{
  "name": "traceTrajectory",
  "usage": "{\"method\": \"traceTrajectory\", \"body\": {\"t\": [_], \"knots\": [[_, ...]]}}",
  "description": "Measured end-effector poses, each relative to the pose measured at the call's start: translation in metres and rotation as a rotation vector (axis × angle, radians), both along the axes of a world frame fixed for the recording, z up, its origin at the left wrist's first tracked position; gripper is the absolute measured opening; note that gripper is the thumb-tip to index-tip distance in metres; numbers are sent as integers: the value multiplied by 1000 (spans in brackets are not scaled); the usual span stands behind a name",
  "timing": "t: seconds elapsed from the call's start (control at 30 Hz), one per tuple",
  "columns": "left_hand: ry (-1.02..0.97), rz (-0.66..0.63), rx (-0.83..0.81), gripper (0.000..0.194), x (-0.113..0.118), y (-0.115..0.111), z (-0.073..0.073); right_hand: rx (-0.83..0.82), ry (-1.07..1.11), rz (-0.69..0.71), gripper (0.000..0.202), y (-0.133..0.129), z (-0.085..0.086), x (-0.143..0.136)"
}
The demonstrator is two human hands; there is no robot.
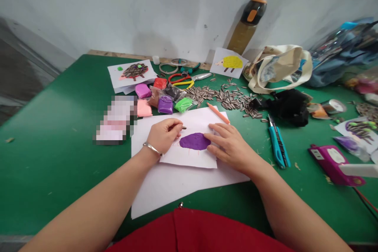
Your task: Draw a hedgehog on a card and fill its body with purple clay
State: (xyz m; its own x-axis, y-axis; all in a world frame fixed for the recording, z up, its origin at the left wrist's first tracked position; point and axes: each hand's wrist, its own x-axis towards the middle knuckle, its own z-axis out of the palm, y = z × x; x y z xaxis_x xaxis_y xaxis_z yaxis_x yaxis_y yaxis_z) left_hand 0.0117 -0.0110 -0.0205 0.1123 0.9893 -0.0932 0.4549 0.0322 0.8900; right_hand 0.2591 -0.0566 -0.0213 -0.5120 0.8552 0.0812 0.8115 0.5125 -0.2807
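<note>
Pinched between the thumb and finger of my left hand (165, 136) is a sunflower seed (184, 127), its tip showing just above the purple clay shape (193, 142). That clay is pressed flat on a small white sheet (189, 160) with faint pink drawn lines around it. My right hand (232, 143) rests on the sheet with its fingers spread, the fingertips at the clay's right edge. Larger white paper (159, 189) lies underneath. An orange pen (218, 113) sits just beyond my right fingers. Past it are loose sunflower seeds (228, 98).
Clay packs (165, 104), scissors (191, 80) and a hedgehog picture covered in seeds (134, 71) lie toward the wall. A blurred-out phone-like object (116, 120) is at left. To the right are a blue utility knife (277, 143), a purple device (335, 163), a bottle (243, 29) and a cloth bag (277, 67).
</note>
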Motion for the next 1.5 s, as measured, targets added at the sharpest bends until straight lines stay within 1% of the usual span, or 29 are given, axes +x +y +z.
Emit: {"method": "traceTrajectory", "body": {"t": [0.27, 0.4, 0.6, 0.7, 0.9, 1.2, 1.5], "knots": [[11, -16, 2, 23, 0, 0, 3, 107, -21, -40, 41, -4, 3, -18], [9, -24, 21, 22, 0, 1, 3, 83, -64, -10, 42, -4, 0, -26], [-8, -25, 10, 21, -1, 1, 1, 96, -68, -26, 46, -2, -4, -30], [-2, -26, 8, 21, 0, 0, 2, 92, -76, -26, 47, -1, -6, -32], [19, -38, 19, 20, 0, 0, 7, 101, -74, 2, 45, 0, -9, -32], [-13, -27, 14, 23, -2, 1, -1, 87, 11, -13, 41, -2, -7, -29], [8, -28, 4, 20, 0, 1, 4, 93, 53, -10, 39, 0, -10, -28]]}}
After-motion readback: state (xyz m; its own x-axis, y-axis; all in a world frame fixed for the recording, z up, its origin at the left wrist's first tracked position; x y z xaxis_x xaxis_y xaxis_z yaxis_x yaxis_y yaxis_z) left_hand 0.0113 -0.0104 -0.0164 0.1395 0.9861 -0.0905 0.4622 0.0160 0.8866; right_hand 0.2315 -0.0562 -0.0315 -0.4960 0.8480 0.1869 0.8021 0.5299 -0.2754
